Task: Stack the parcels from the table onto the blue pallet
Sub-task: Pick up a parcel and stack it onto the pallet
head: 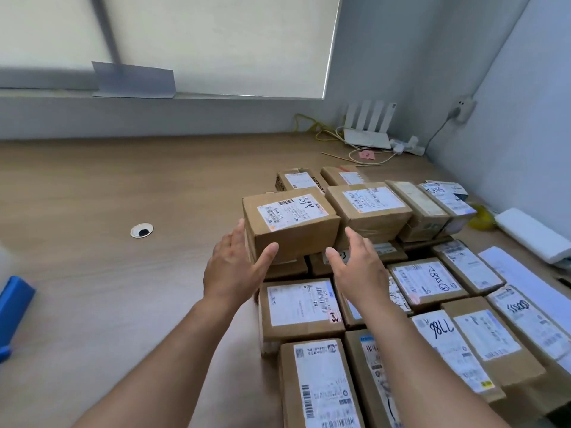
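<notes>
At frame centre the left hand [236, 268] and right hand [360, 267] are spread open, empty, flanking the topmost parcel [290, 225] of the bench [123, 180] pile, seemingly to clamp it between palms.

Matt brown cardboard parcels [290, 223], white paper labels [292, 211], smooth wood-grain table [123, 273]

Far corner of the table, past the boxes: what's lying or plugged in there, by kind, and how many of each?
White router: 1
Yellow cable: 1
Pink tag: 1
White power strip: 1
Wall socket: 1
Total: 5
The thin white cables are too tangled to count.
</notes>
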Demonstrator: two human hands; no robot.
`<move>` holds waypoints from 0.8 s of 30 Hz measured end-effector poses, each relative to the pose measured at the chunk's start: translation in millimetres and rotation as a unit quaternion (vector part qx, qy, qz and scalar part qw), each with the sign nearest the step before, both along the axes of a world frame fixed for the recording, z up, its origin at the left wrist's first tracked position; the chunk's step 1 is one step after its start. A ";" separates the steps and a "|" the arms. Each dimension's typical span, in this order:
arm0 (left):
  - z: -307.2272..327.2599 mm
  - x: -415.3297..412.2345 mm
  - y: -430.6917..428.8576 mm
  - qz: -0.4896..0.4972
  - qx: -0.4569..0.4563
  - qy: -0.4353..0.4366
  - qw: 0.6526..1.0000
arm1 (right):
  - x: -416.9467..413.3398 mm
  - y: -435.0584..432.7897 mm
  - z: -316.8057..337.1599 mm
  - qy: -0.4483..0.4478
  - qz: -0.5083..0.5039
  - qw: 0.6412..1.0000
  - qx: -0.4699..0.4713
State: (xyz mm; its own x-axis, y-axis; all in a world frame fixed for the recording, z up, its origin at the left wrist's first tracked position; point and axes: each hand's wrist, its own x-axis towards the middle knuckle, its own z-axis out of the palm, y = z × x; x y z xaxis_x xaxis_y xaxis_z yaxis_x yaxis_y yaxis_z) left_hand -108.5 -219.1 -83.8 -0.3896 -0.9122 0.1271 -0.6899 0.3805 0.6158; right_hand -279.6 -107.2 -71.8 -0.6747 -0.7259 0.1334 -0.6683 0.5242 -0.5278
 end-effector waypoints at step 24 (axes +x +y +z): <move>-34.1 -10.6 -33.1 -0.108 0.264 0.280 0.916 | -44.8 -34.5 -28.7 -0.310 -0.006 0.944 -0.116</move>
State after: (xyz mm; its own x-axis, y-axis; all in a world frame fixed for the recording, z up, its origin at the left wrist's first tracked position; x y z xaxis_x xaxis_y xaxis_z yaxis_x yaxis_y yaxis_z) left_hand -119.1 -252.2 -117.9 -0.5771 -0.8132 -0.0744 -0.1521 0.0175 0.9882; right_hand -324.4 -141.8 -100.5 -0.6831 -0.7176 -0.1355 -0.1881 0.3521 -0.9169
